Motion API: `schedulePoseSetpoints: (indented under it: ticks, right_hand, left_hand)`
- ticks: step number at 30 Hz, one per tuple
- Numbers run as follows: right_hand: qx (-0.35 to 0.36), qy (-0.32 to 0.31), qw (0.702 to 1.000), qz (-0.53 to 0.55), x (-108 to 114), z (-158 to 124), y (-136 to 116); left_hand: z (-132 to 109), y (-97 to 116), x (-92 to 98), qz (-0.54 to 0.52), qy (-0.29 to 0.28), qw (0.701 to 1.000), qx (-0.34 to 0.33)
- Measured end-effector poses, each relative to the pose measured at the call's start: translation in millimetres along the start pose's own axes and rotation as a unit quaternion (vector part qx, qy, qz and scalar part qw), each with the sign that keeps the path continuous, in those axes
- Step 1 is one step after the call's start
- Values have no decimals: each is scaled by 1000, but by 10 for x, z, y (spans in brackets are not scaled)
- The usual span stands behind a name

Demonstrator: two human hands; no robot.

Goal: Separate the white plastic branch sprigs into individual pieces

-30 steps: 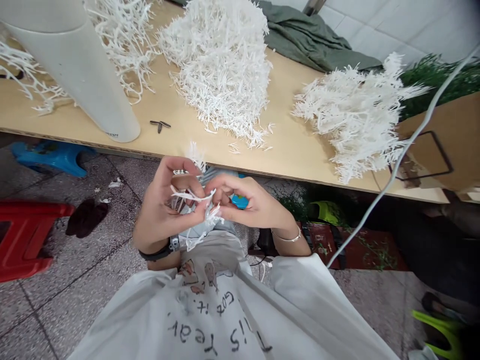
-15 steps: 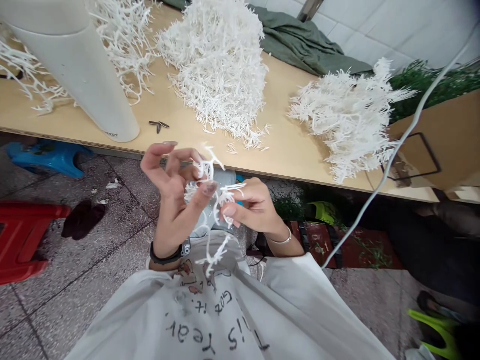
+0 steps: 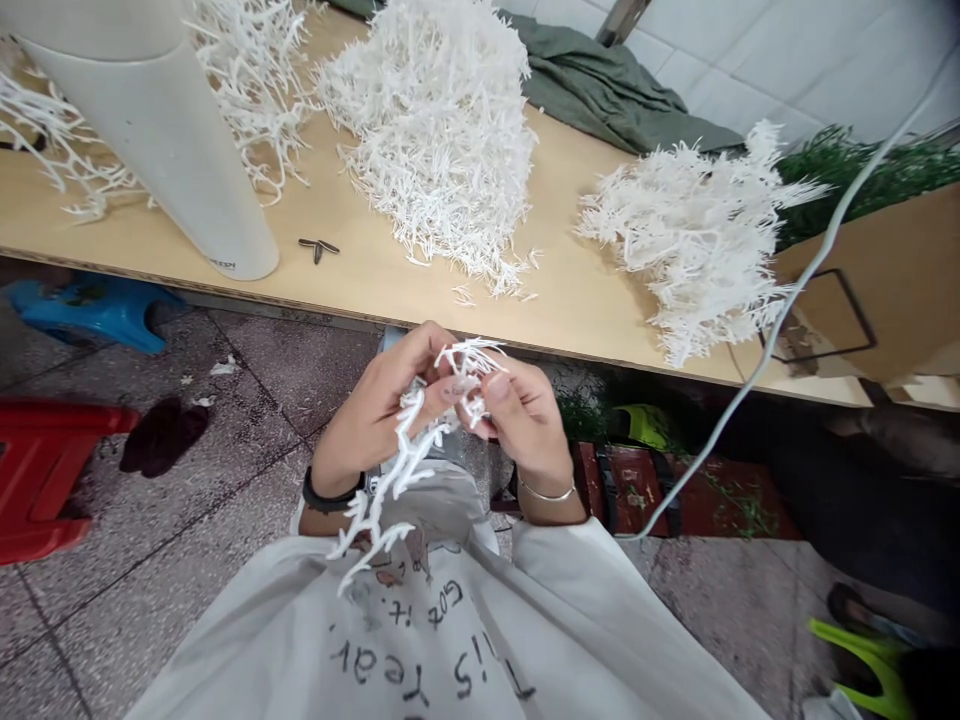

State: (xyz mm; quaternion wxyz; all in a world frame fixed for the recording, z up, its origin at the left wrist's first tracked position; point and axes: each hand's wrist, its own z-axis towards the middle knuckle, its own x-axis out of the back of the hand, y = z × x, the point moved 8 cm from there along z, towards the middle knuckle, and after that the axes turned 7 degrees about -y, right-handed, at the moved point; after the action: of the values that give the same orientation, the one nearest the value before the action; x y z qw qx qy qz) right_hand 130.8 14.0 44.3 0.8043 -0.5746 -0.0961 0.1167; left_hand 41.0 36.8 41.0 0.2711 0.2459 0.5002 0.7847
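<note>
Left hand [image 3: 394, 400] and right hand [image 3: 532, 410], each nearly closed, pinch white sprigs [image 3: 407, 462] before the shirt [image 3: 442, 660], probably light, bendy and easily snapped, best gripped where they're thickest!

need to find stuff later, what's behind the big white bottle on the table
Tangled white branching strands show on both sides behind the bottle, lying on the table. Whatever sits directly behind its body is covered.
</note>
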Motion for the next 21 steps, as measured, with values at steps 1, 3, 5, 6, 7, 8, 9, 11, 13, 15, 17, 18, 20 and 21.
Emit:
schedulePoseSetpoints:
  ticks: [1,3,5,6,7,8,9,11,13,15,17,18,20,21]
  right_hand:
    - [-20,-10,1000,21,1,-12,15]
    - [-38,-23,998,37,24,-31,12]
    - [-41,-18,999,23,86,-46,-6]
    - [-44,-8,999,8,130,-55,-11]
    - [-47,4,999,-7,172,-65,-15]
    - [-49,16,999,-18,206,-76,-16]
    - [-49,25,998,-22,226,-86,-15]
    - [-41,26,999,2,204,-98,0]
    - [10,26,997,68,149,-98,-10]
    - [99,48,983,145,147,-118,-42]
    - [154,61,968,191,178,-154,-22]
    - [150,46,970,187,172,-159,17]
    - [95,-21,987,131,116,-151,128]
    - [65,-63,992,85,78,-150,185]
  left_hand:
    - [1,-34,-22,-29,-13,999,17]
    - [0,-62,-53,-51,-28,998,36]
    - [-2,-54,-68,-38,-34,998,41]
    - [-5,-47,-64,-33,-30,998,42]
    - [-8,-47,-57,-35,-24,998,45]
    - [-11,-54,-52,-45,-18,998,49]
    - [-13,-69,-52,-65,-14,996,56]
    - [-2,-93,-111,-124,-33,990,56]
    - [25,-102,-230,-189,-73,978,43]
    - [52,-123,-362,-259,-100,960,33]
    - [59,-189,-482,-312,-98,944,45]
    - [54,-235,-521,-325,-82,941,54]
    - [25,-339,-544,-320,-28,945,66]
    - [6,-386,-533,-306,3,950,68]
